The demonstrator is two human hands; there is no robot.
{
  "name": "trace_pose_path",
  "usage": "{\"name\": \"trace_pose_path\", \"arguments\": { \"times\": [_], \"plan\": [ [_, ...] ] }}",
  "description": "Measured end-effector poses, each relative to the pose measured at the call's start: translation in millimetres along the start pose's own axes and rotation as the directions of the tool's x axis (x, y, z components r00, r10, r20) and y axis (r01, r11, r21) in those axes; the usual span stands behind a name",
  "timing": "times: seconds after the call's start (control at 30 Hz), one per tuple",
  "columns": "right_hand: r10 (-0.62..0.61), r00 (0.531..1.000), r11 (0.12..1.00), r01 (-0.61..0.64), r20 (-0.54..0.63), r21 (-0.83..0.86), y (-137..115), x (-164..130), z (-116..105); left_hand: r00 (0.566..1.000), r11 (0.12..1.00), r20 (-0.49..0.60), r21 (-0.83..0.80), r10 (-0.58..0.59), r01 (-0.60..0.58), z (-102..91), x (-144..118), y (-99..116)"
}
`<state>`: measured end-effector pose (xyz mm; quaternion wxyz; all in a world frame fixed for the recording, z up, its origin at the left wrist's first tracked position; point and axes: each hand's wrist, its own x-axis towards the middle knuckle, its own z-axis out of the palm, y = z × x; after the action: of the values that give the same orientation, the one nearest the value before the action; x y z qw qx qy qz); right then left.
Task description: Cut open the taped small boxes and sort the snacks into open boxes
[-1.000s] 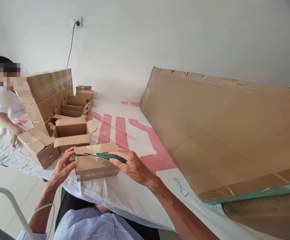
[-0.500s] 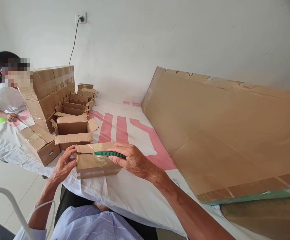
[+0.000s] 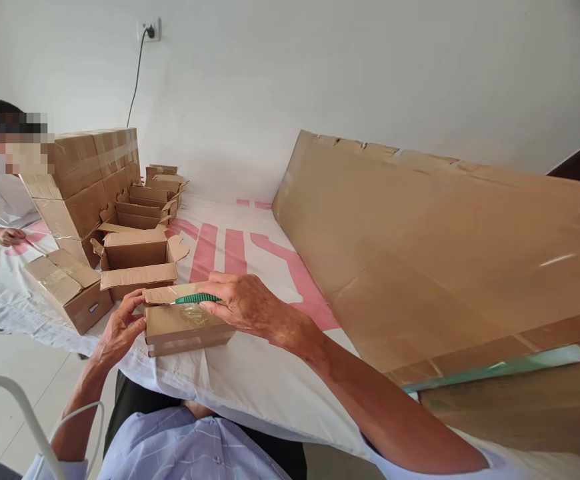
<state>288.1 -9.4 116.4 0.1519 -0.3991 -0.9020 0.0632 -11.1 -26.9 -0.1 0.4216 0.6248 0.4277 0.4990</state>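
A small taped cardboard box lies on the white and red sheet near the front edge. My left hand grips its left end, fingers on the top flap. My right hand holds a green-handled knife flat along the seam on top of the box, with the blade pointing left.
An open empty box stands just behind, with more open boxes and a stack of sealed cartons beyond. A sealed box lies at the left. A big flat cardboard sheet fills the right. Another person works at far left.
My right hand has slid the green knife leftward along the top of the box. The other person's hand has drawn back from the sealed box at the left.
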Motion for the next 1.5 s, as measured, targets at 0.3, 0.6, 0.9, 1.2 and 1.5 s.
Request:
{"name": "trace_pose_path", "arguments": {
  "times": [0.3, 0.6, 0.9, 1.2, 1.5],
  "plan": [
    [0.070, 0.993, 0.995, -0.062, 0.096, -0.084, 15.4, -2.9, -18.6, 0.999, 0.997, -0.003, 0.071, -0.038, 0.038, -0.6, 6.0, -5.5],
    [0.298, 0.953, 0.939, -0.284, -0.047, 0.192, 96.4, -65.2, -40.7, 0.999, 0.999, -0.023, 0.028, -0.038, 0.038, -7.4, 12.6, -21.1],
    [0.586, 0.660, 0.810, -0.501, -0.470, 0.306, 152.0, -137.5, 136.5, 0.999, 0.997, 0.036, 0.072, -0.035, 0.032, -13.4, 13.7, -0.5],
    [0.473, 0.671, 0.878, -0.300, -0.571, 0.374, 125.9, -116.1, 140.4, 0.986, 0.971, 0.159, 0.239, -0.052, 0.012, -20.6, 13.9, 13.3],
    [0.056, 0.982, 0.944, 0.006, -0.179, 0.330, 62.2, -69.2, 67.0, 0.960, 0.901, 0.259, 0.434, -0.107, -0.016, -12.9, 25.8, 33.6]
  ]
}}
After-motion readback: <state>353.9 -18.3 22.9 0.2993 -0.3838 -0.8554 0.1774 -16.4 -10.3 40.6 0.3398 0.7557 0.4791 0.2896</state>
